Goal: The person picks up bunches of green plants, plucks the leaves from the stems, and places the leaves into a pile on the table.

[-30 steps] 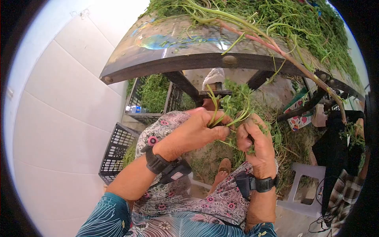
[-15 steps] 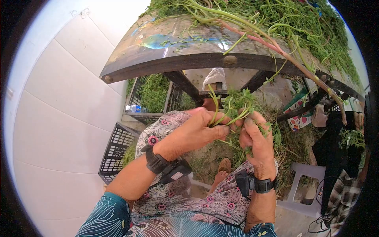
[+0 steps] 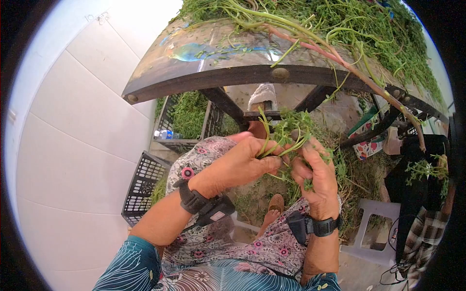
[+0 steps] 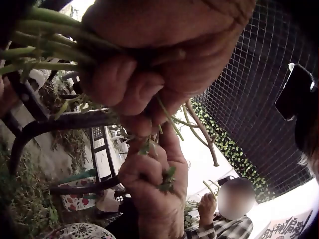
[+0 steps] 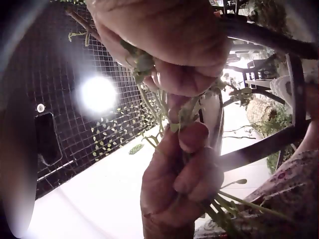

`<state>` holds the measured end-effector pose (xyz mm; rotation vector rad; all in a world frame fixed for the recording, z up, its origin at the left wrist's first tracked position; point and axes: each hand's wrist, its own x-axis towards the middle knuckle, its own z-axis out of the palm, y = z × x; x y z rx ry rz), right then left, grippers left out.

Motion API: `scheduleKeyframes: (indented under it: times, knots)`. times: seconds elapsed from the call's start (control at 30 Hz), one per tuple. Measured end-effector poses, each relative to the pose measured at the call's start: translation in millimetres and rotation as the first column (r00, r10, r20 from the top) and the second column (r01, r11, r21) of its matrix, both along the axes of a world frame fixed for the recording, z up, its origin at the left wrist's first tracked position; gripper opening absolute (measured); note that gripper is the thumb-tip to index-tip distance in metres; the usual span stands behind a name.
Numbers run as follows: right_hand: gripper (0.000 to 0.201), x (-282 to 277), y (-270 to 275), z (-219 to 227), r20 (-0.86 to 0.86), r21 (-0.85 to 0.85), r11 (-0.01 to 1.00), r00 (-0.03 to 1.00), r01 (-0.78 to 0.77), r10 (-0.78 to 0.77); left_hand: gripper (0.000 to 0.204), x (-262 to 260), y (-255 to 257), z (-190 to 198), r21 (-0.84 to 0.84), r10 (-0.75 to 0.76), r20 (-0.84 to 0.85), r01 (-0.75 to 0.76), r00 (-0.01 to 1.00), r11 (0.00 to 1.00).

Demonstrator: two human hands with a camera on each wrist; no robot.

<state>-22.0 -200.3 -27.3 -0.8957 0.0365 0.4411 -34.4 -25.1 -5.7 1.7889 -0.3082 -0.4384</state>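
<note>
In the head view my left hand [image 3: 245,160] grips a small bunch of green stems [image 3: 264,131], whose cut ends point up past the thumb side. The left wrist view has these thick stems leaving the curled fingers at the upper left. Close beside it, my right hand [image 3: 318,177] holds leafy sprigs [image 4: 168,180] of the same greens, with thumb and fingers bent round them. Green leaves [image 3: 296,121] rise between and behind the two hands, which almost meet over the lap. The right wrist view shows stems [image 5: 154,107] running between both hands.
A table [image 3: 160,72] ahead carries a heap of greens [image 3: 369,39]; a long reddish stalk [image 3: 359,75] hangs over its edge. Black crates [image 3: 144,186] stand at left, one with greens and a bottle [image 3: 164,134] beside it. A plastic stool [image 3: 371,233] and another person [image 4: 227,219] are at right.
My right hand's thumb and fingers have shifted slightly up along the sprigs beside the left hand. The left hand stays almost still with its bunch.
</note>
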Motion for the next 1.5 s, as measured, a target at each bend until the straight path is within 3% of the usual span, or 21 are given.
scheduleKeyframes:
  times: [0.13, 0.33, 0.43, 0.53, 0.63, 0.73, 0.83, 0.93, 1.03, 1.13, 1.23, 1.33, 1.43, 1.47, 1.5]
  knots:
    - [0.022, 0.1, -1.4, -9.2, 0.236, -0.083, 0.996, 0.972, 0.021, 0.0, 0.022, -2.0, -1.0, 5.2, -0.048, 0.012, -0.024, -0.013, 1.0, 0.999]
    - [0.019, -1.9, 3.4, -7.7, 0.239, -0.122, 0.987, 0.968, 0.107, -0.076, 0.022, -2.7, -2.9, 2.4, -0.136, 0.053, -0.086, -0.065, 0.995, 0.989]
    - [0.016, -2.7, 4.8, -3.9, 0.238, -0.212, 0.968, 0.968, 0.133, -0.081, 0.024, -4.8, -1.4, 16.4, 0.012, 0.128, -0.151, -0.127, 0.98, 0.992]
    - [0.014, -3.8, 6.7, -6.4, 0.535, -0.34, 0.901, 0.843, 0.271, -0.052, 0.023, -2.1, 0.1, 4.0, -0.027, 0.085, -0.019, -0.086, 0.996, 0.996]
    - [0.014, -4.1, 6.3, -2.7, 0.528, -0.393, 0.88, 0.849, 0.266, -0.021, 0.022, -3.8, -0.4, 7.0, -0.054, 0.098, -0.084, -0.102, 0.992, 0.993]
    - [0.013, -3.6, 7.8, -8.3, 0.388, -0.37, 0.899, 0.918, 0.235, -0.08, 0.02, -2.0, -0.4, 2.2, -0.026, 0.117, -0.035, -0.118, 0.993, 0.993]
    - [0.015, -3.7, 7.8, -9.3, 0.36, -0.32, 0.924, 0.929, 0.208, -0.084, 0.02, -3.5, -1.3, 8.7, 0.036, 0.155, -0.087, -0.153, 0.984, 0.988]
    - [0.017, -3.1, 7.0, -7.5, 0.298, -0.292, 0.943, 0.952, 0.163, -0.072, 0.02, -4.7, -2.7, 16.0, -0.041, 0.191, -0.147, -0.199, 0.971, 0.979]
    - [0.017, -3.4, 3.8, -5.9, 0.195, -0.146, 0.986, 0.98, 0.077, -0.048, 0.02, -5.9, -2.9, 19.5, -0.134, 0.145, -0.232, -0.18, 0.962, 0.974]
    - [0.013, -4.1, 0.8, -0.5, 0.268, -0.226, 0.972, 0.964, 0.065, -0.002, 0.02, -5.8, -1.6, 14.7, -0.15, 0.149, -0.248, -0.19, 0.957, 0.97]
    - [0.013, -1.7, 0.8, -4.0, 0.235, -0.274, 0.957, 0.971, 0.098, -0.032, 0.021, -3.0, 2.8, 9.8, 0.002, 0.087, -0.105, -0.087, 0.991, 0.996]
    - [0.017, 9.0, 8.9, -28.1, 0.729, -0.516, 0.671, 0.684, 0.532, 0.019, 0.021, -2.1, 3.2, 3.5, 0.099, 0.103, -0.047, -0.098, 0.994, 0.99]
    - [0.019, 26.5, -2.1, -63.1, 0.78, -0.602, 0.37, 0.62, 0.708, 0.084, 0.021, -7.3, -1.2, 14.1, 0.042, 0.121, -0.094, -0.118, 0.988, 0.992]
    - [0.016, 34.2, -8.5, -80.4, 0.811, -0.529, 0.423, 0.585, 0.736, -0.003, 0.021, -6.8, 0.0, 11.0, -0.02, 0.14, -0.113, -0.143, 0.984, 0.989]
    - [0.015, 33.9, -13.6, -69.5, 0.661, -0.443, 0.695, 0.73, 0.566, -0.174, 0.021, -5.8, 1.3, 12.1, -0.06, 0.168, -0.162, -0.18, 0.972, 0.982]
